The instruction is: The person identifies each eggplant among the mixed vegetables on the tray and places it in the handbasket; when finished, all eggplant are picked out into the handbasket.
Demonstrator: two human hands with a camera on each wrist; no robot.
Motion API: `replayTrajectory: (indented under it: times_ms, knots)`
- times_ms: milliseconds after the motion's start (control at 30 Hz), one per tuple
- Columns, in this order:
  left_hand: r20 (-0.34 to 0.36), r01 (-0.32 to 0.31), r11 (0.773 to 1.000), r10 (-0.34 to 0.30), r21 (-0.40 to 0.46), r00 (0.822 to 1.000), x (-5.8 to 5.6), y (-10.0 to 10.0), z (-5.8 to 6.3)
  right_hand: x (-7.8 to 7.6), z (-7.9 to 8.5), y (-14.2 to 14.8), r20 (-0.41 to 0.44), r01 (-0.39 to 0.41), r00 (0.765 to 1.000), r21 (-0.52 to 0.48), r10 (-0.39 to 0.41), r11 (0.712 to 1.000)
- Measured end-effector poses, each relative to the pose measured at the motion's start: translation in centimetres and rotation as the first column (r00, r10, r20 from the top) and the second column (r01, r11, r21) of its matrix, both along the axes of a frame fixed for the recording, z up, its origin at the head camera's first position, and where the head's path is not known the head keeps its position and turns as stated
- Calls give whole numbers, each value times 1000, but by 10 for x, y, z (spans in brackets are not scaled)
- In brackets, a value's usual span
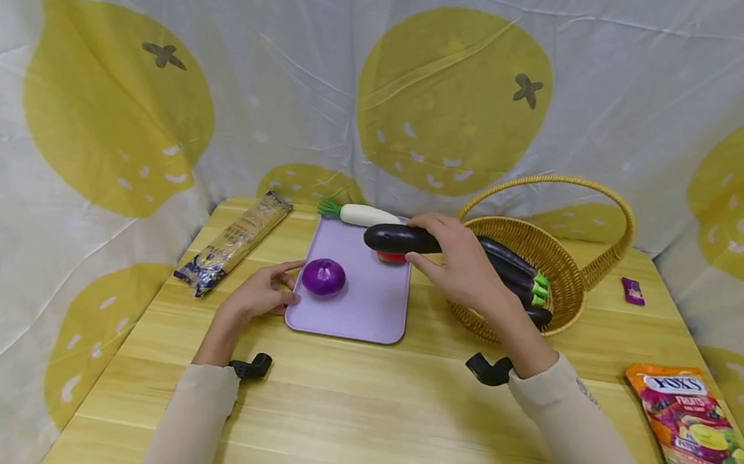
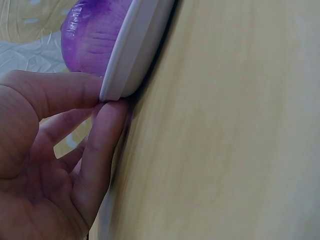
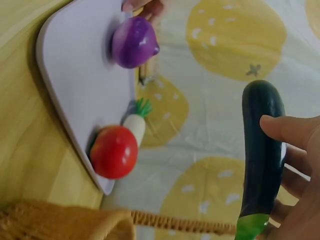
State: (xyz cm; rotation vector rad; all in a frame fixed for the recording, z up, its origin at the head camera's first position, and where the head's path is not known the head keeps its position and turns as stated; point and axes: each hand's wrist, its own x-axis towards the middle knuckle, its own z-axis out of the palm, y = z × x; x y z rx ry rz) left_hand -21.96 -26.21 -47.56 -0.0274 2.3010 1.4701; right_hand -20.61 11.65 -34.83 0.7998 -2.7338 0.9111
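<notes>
My right hand (image 1: 459, 263) grips a dark eggplant (image 1: 400, 239) with a green stem end (image 3: 251, 226), held in the air over the right side of a lilac tray (image 1: 364, 310). Below it, partly hidden in the head view, a red tomato (image 3: 114, 152) sits on the tray. A purple onion (image 1: 323, 278) rests on the tray's left part. Along the far edge lies a white radish (image 1: 363, 215) with green leaves. My left hand (image 1: 261, 292) pinches the tray's left rim (image 2: 117, 75), thumb above and a finger beneath.
Right of the tray stands a wicker basket (image 1: 566, 310) with a tall handle, holding several more eggplants (image 1: 510, 268). A clear packet (image 1: 236, 241) lies at the left. On the right are a small purple wrapper (image 1: 633, 291) and a candy bag (image 1: 689, 427).
</notes>
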Motion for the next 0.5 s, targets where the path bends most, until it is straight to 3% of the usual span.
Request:
replayTrajectory:
  times_ms: [333,500]
  knots:
    - [-18,9,1000,-9,-27,1000,-3,-2,-2,25,2,56,17,52,999,-53,-51,997]
    - [-7,9,1000,-9,-16,1000,-4,-1,-4,27,-11,87,67,94,994,-76,-89,993]
